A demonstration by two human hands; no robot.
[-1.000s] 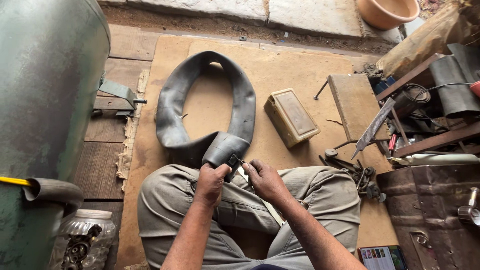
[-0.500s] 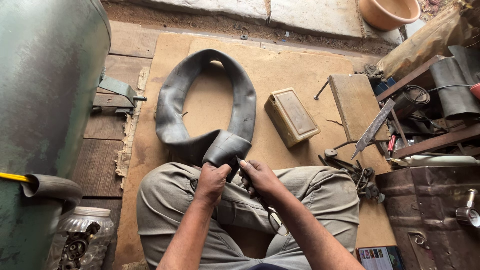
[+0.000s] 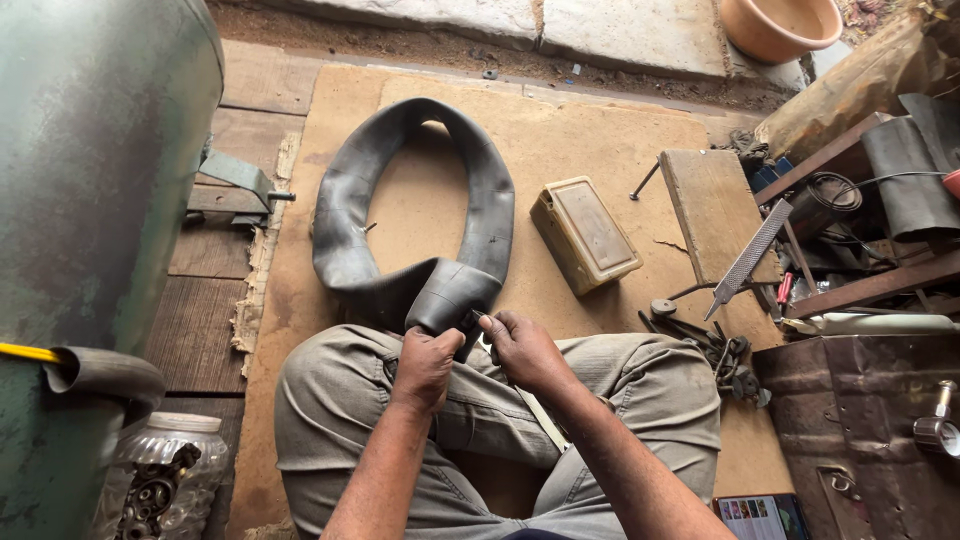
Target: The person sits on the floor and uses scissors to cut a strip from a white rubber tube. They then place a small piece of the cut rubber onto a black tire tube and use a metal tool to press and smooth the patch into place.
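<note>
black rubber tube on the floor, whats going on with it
A person sits cross-legged on a brown board, both bare hands on the black rubber inner tube. The left hand and right hand pinch its folded near end over the lap; the rest of the loop lies flat on the board. A tan rectangular tin and a metal file lie apart to the right.

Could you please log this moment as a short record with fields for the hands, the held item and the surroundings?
left hand: grips the folded end of the inner tube
right hand: pinches the same fold
inner tube: black, looped on the board
nearby: tan tin box, metal file, green tank, jar of metal parts
</note>
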